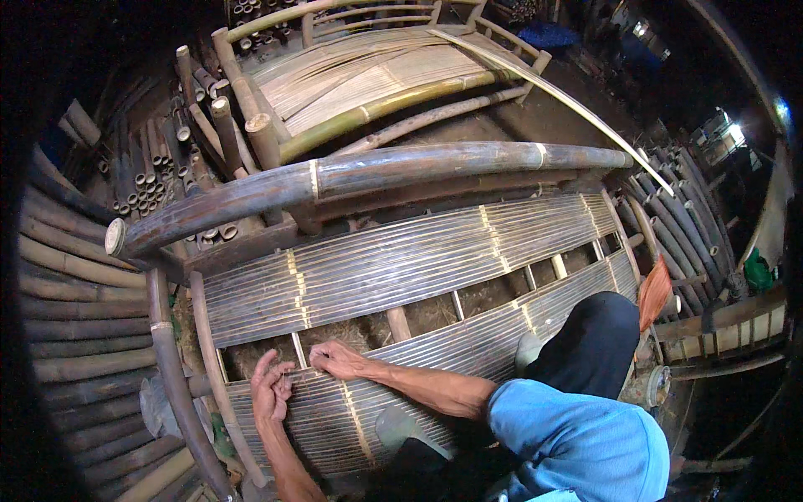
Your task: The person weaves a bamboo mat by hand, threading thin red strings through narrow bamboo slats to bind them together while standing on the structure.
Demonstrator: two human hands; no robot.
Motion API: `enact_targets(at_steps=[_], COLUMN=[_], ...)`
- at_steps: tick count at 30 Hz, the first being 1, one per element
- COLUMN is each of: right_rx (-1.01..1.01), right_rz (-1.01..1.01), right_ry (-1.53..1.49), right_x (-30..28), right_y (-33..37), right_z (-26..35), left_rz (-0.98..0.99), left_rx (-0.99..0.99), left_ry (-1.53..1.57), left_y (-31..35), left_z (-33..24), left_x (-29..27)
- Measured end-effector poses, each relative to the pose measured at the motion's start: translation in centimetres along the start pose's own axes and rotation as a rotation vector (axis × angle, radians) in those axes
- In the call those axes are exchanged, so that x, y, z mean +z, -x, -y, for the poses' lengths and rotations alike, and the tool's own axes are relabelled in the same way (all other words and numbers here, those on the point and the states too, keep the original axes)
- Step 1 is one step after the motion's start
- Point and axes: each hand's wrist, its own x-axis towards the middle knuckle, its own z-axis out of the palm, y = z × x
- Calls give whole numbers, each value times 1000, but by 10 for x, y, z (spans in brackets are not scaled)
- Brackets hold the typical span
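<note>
I am on a low bamboo bench or bed frame whose surface is made of narrow dark slats. A long gap divides these from the nearer slats. At the left end of the gap, my left hand is raised with its fingers curled toward my other hand. My right hand is closed in a pinch at the far edge of the nearer slats. Anything between the fingers of either hand is too small to make out. Thin crossbars show in the gap beside my hands.
A thick bamboo rail runs along the bench's far side. Beyond it stands another bamboo bench with a pale strip lying across it. Bamboo poles are stacked at left and right. An orange-brown piece hangs near the right end.
</note>
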Motion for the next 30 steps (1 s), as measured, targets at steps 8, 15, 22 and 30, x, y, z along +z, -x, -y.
enact_targets(at_steps=[8,15,22,30], right_rx=[-74,-99,-35,-32], right_rz=[-45,159,102,69], right_ry=[29,-507,-258,70], right_x=[-20,-36,-26,-34], right_y=[5,6,13,9], right_z=[21,72,67,43], left_rz=[-280,-668,-902,-170], left_rx=[285,469,588,0], left_ry=[-697,-1525,-1355,-795], left_y=[36,111,137,210], left_z=[34,111,171,23], left_x=[4,-30,-28,46])
